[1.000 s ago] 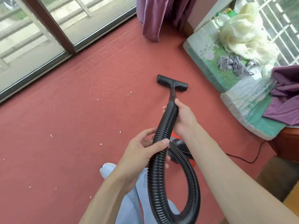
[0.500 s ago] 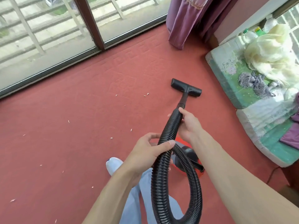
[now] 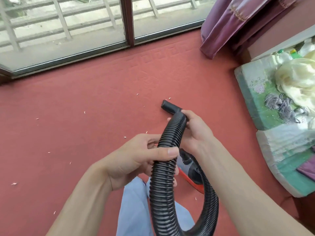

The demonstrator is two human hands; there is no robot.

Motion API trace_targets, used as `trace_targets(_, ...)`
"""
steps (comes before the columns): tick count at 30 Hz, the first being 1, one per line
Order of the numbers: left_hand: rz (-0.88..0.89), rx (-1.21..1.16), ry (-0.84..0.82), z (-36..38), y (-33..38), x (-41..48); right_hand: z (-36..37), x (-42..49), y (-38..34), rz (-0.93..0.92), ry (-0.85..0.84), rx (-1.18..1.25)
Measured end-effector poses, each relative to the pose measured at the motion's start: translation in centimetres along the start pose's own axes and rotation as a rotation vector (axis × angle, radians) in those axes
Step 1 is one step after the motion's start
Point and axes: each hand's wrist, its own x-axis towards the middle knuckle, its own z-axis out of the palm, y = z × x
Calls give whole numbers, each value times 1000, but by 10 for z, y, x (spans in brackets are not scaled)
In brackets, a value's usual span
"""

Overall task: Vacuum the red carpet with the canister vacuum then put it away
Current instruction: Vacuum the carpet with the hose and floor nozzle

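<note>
A black ribbed vacuum hose (image 3: 163, 189) loops up from the red and black canister (image 3: 192, 176) on the red carpet (image 3: 85, 116) by my legs. My left hand (image 3: 136, 160) grips the hose midway, thumb across its top. My right hand (image 3: 194, 128) grips the hose's upper end just behind the black floor nozzle (image 3: 170, 107). Only the left part of the nozzle shows, and it is close to the carpet. Small white scraps (image 3: 84, 112) lie scattered over the carpet, mostly to the left.
A glass sliding door with a dark frame (image 3: 127, 21) runs along the far edge of the carpet. Purple curtains (image 3: 238, 23) hang at the top right. Folded green and white mattresses (image 3: 272, 133) with cloths on top line the right side.
My view has swung left and closer. The nozzle has been pulled back toward me and turned, and my right hand now covers part of it. Both hands keep their hold on the hose.
</note>
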Motion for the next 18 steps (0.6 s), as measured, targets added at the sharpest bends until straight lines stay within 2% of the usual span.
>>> trace_targets(4,13,-93,122,-14,-22,-6,23,14,20,-60,37,-102)
trace_targets(8,8,-52,204,-14,-28,-4,29,24,26,-128,132,-174)
trace_targets(10,-9,-32,175,-14,-26,-6,27,21,23,-151,164,-175)
trace_targets(15,-5,4,-15,-21,-14,-20,26,-5,20,-140,96,-194)
trace_targets(18,-23,-7,-10,-27,-16,-22,33,-2,31,-96,81,-180)
